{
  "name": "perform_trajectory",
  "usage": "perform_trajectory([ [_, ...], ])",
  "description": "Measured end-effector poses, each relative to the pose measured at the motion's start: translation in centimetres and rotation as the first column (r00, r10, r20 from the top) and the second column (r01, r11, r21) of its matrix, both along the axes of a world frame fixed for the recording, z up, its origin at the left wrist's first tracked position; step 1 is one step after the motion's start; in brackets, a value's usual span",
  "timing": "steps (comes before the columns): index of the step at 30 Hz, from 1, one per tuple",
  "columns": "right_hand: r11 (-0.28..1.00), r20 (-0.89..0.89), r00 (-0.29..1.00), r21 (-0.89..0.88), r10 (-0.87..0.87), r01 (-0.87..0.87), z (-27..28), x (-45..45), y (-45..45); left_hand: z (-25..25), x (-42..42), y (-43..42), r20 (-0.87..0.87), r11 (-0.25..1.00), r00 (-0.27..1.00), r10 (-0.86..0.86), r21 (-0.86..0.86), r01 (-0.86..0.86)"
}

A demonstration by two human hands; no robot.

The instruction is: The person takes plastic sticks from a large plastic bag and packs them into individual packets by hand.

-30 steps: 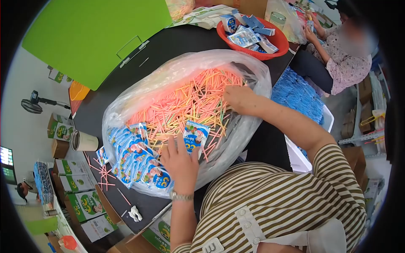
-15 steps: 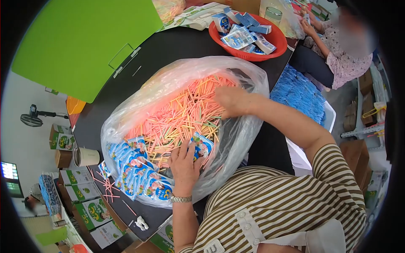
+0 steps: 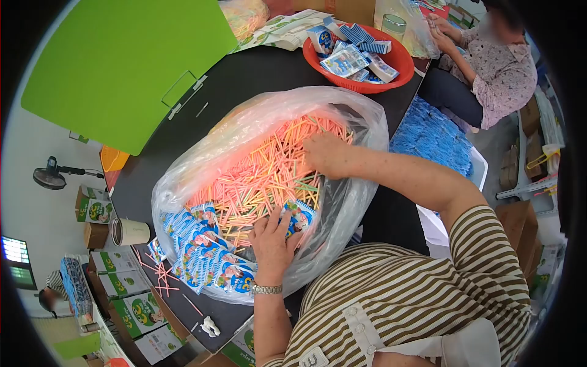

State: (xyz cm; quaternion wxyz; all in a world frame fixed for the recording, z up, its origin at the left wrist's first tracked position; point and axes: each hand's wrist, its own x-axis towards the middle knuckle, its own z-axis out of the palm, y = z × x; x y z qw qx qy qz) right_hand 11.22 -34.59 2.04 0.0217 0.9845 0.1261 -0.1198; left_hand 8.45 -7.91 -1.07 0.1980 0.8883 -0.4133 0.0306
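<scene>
A large clear plastic bag [image 3: 183, 160] lies wide open on the black table, full of thin pink, yellow and green sticks [image 3: 257, 174]. My right hand [image 3: 327, 154] reaches into the upper right of the pile, its fingers curled down among the sticks; its fingertips are hidden. Near the bag's front edge, my left hand [image 3: 271, 241] holds a small blue-and-white printed packet [image 3: 299, 215], fingers over its left side. Left of that hand, several similar packets [image 3: 205, 248] lie overlapping in a heap on the sticks inside the bag.
A red basin [image 3: 397, 70] with blue-and-white wrappers stands at the back. A white bin of blue packets [image 3: 431, 137] is to the right, near a seated co-worker [image 3: 498, 73]. A cup [image 3: 129, 232], loose sticks [image 3: 160, 275] and crumpled white tissue [image 3: 210, 326] sit left.
My right hand has shifted slightly left and down within the sticks. My left hand stays on the packet. The whole view has shifted a little.
</scene>
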Motion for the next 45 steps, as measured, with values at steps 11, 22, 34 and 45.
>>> perform_trajectory([
  [11, 0.641, 0.023, 0.987, 0.762, -0.162, 0.088, 3.2, -1.8, -2.0, 2.9, 3.2, -6.0, -0.046, 0.892, 0.999, 0.026, -0.45, -0.044],
  [22, 0.385, -0.249, 0.964, 0.885, -0.087, 0.264, 0.3, -2.4, 0.8, 1.6, 4.6, -11.7, -0.795, 0.5, 0.409, -0.448, -0.603, -0.622],
  [34, 0.742, 0.01, 0.964, 0.64, -0.264, 0.196, 2.1, -2.4, 2.3, 1.2, 4.3, -12.1, -0.66, 0.224, 0.242, -0.711, -0.539, -0.812],
  [45, 0.879, 0.489, 0.798, 0.465, -0.352, 0.103, 2.4, -2.5, -1.1, 1.1, 4.4, -8.4, -0.797, 0.524, 0.184, -0.575, -0.531, -0.665],
])
